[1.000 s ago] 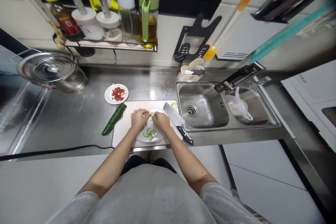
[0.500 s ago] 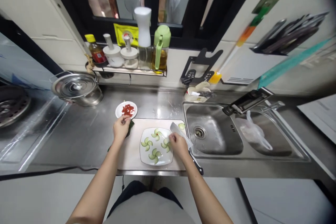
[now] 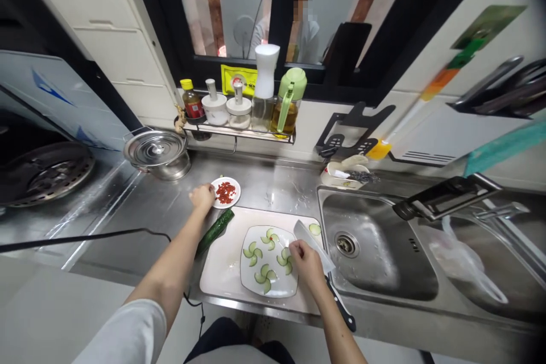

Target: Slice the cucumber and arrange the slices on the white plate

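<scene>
My left hand [image 3: 202, 197] has its fingers closed at the left rim of a small white plate [image 3: 238, 200], which holds chopped red pieces [image 3: 225, 193]. Over the right edge of a larger white plate [image 3: 246, 280], my right hand [image 3: 307, 260] is pinched; whatever its fingertips hold is hidden. Thin green-edged cucumber slices [image 3: 265, 277] lie there in several pinwheels, the far one with a red dot at its centre. Under that plate is a pale cutting board [image 3: 217, 280]. A knife [image 3: 340, 302] lies beneath my right forearm, and a cucumber piece [image 3: 216, 231] rests by the board's left edge.
A double steel sink [image 3: 384, 261] is on the right, with a plastic bag [image 3: 463, 259] in its far basin. A lidded pot [image 3: 160, 153] stands back left. Bottles and jars line a wall rack [image 3: 256, 132]. A black cable [image 3: 106, 235] crosses the counter's left side.
My left hand has moved from the near side of the small plate to its left rim, uncovering the cucumber piece. My right hand stays pinched by the large plate. The view has shifted left.
</scene>
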Demonstrator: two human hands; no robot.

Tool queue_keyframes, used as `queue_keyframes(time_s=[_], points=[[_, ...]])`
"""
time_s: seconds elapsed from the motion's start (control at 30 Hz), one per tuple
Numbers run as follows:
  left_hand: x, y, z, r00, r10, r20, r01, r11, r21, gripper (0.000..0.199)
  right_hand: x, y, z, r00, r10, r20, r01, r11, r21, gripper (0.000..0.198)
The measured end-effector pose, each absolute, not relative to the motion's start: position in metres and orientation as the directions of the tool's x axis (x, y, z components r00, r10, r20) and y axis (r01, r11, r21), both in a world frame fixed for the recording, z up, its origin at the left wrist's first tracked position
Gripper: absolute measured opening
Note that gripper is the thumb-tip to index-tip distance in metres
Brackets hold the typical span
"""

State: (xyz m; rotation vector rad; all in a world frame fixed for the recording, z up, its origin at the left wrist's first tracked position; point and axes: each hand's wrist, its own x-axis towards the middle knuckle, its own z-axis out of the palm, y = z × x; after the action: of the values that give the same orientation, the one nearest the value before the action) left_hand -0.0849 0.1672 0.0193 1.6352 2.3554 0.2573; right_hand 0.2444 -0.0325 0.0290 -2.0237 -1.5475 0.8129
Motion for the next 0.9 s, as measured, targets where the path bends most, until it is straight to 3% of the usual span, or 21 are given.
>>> queue_keyframes(time_s=[0.33,0.53,0.6,0.73,0.83,0.9], points=[[-0.081,0.197,0.011,-0.224,0.966,-0.132,0.957,0.244,0.158,0.035,0.251,-0.042,0.031,0.209,0.961,-0.183,0.668,-0.277,-0.691,0.034],[-0.084,0.204,0.012,0.012,0.991,-0.130,0.994,0.002,0.107,0.033,0.258,-0.051,0.025,0.219,0.960,-0.175,0.665,-0.278,-0.693,0.038],[-0.085,0.204,0.011,0.019,0.990,-0.139,0.994,-0.004,0.108,0.029,0.259,-0.053,0.024,0.223,0.959,-0.174,0.664,-0.280,-0.693,0.037],[-0.085,0.197,0.009,-0.145,0.986,-0.088,0.959,0.162,0.233,0.025,0.258,-0.054,0.026,0.233,0.957,-0.175,0.652,-0.287,-0.701,0.037],[-0.075,0.186,0.010,-0.357,0.934,-0.001,0.834,0.320,0.449,0.022,0.255,-0.052,0.028,0.244,0.955,-0.170,0.630,-0.290,-0.720,0.036],[-0.058,0.175,0.013,-0.438,0.899,0.030,0.708,0.324,0.627,0.021,0.253,-0.049,0.029,0.245,0.956,-0.162,0.619,-0.283,-0.733,0.035]])
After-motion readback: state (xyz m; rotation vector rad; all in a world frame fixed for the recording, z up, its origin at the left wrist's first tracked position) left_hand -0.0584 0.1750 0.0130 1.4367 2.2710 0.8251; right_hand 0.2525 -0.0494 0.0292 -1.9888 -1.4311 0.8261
